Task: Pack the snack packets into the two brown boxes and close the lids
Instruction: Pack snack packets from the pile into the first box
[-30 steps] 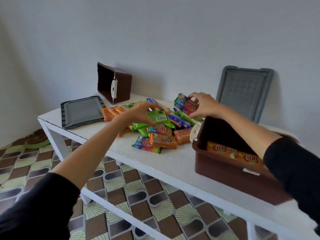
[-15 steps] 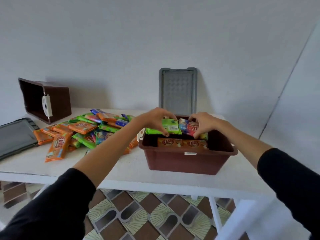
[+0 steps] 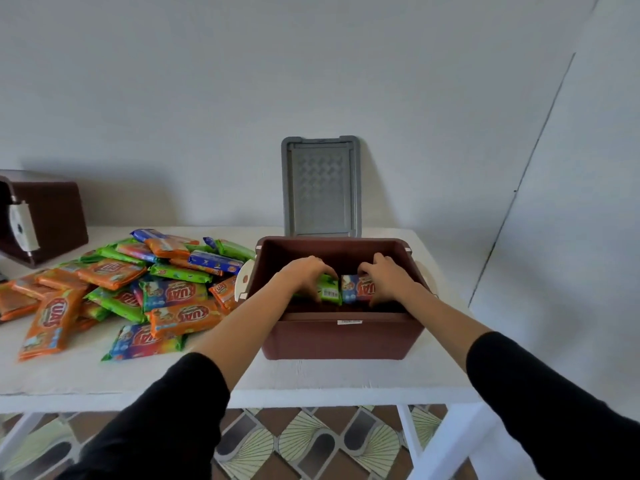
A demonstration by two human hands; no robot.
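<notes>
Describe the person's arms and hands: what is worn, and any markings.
Both arms wear plain black long sleeves. The left sleeve and right sleeve end near the elbows, leaving the forearms bare. The left hand and right hand are bare too: no gloves, and no rings, watch or markings show.

Inside the brown box (image 3: pixel 341 337), a green packet (image 3: pixel 329 292) is held by the left grip (image 3: pixel 306 273), a blue-red packet (image 3: pixel 358 289) by the right grip (image 3: pixel 386 278).
</notes>
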